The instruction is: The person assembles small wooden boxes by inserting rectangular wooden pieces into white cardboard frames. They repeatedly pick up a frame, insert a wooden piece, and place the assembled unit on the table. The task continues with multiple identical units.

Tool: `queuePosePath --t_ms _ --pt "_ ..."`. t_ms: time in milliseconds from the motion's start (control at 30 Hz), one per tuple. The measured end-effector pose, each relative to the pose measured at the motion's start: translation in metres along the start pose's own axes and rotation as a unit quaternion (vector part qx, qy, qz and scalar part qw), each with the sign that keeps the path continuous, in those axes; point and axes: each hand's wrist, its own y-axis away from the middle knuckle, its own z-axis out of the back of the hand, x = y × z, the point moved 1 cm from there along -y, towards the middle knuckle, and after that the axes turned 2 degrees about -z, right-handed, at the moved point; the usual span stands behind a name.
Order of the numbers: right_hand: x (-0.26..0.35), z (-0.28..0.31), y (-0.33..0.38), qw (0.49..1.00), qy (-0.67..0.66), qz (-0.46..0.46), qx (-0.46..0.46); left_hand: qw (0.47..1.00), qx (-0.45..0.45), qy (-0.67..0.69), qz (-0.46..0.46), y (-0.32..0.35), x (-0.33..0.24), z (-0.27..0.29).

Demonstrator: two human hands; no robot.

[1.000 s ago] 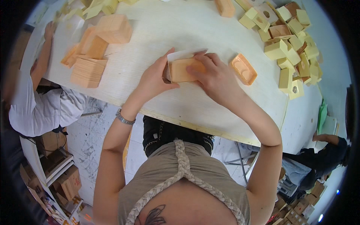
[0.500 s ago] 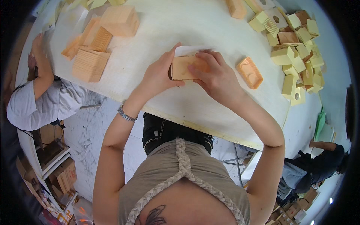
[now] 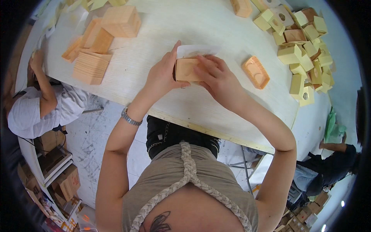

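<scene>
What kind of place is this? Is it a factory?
Probably a small workshop or packing room. The hands hold a wooden block on a long table, with many more blocks heaped nearby, cartons on the floor, and other people working beside it.

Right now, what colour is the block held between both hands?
Light tan, like pale wood: the block sits between the left hand and right hand, clearest in the head view.

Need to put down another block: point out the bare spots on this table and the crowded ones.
Bare tabletop lies between the stack of wooden blocks on the left and the pile of yellow pieces on the right. A bare strip also runs along the near edge below the left hand and right hand. Both far corners are crowded.
</scene>
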Motion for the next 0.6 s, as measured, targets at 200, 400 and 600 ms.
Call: queuePosePath --t_ms 200,400,600 --pt "0.003 0.025 -0.002 0.970 0.230 0.073 0.010 1.000 -0.005 -0.020 0.001 0.001 -0.002 -0.001" --pt "-0.008 0.010 0.011 0.975 0.207 0.081 -0.010 0.999 0.017 -0.022 0.030 -0.001 -0.003 -0.001" --pt "-0.012 0.020 0.000 0.986 0.148 0.032 -0.072 0.993 0.057 0.006 0.106 -0.001 -0.008 0.005"
